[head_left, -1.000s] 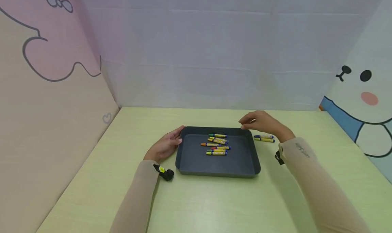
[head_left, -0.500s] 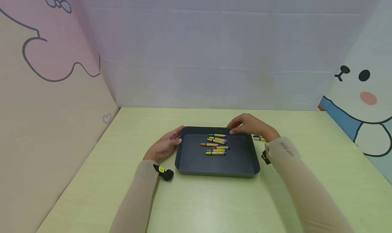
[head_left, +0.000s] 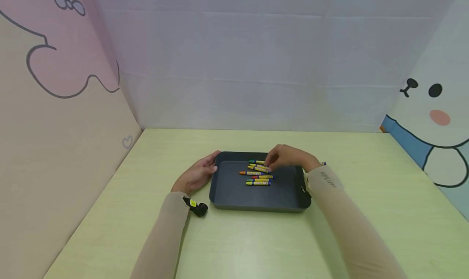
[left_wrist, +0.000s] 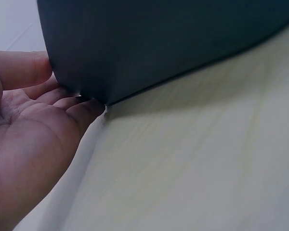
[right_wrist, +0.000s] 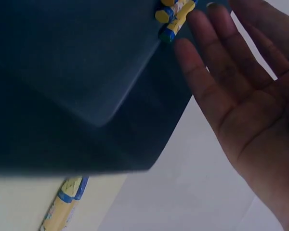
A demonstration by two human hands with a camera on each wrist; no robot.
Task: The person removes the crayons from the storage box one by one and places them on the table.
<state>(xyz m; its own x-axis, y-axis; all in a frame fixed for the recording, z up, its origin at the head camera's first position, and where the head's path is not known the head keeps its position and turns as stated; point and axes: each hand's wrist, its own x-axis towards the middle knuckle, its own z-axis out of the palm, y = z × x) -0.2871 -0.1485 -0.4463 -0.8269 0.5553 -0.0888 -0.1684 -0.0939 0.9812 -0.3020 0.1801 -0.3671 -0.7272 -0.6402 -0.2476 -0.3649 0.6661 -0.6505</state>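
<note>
A dark grey rectangular tray [head_left: 234, 197] lies on the table with several wax crayons [head_left: 258, 183] in yellow wrappers inside it. My left hand [head_left: 196, 175] grips the tray's left side; in the left wrist view the thumb is against the wall and the fingers reach under the bottom edge. Over the tray's right part, my right hand [head_left: 287, 157] reaches in, its fingertips at the blue end of a yellow crayon [head_left: 259, 169]. In the right wrist view its fingers are nearly straight beside the crayon ends [right_wrist: 168, 33]; no crayon shows between them.
Outside the tray on the right, crayons [right_wrist: 65, 204] lie on the pale table [head_left: 220, 242], mostly hidden behind the right wrist in the head view. A white backdrop [head_left: 234, 67] stands behind the table, with cartoon-printed panels at both sides.
My right hand has moved left and down, from beyond the tray's far right corner to the crayons inside. The left hand, tray and crayons stay in place.
</note>
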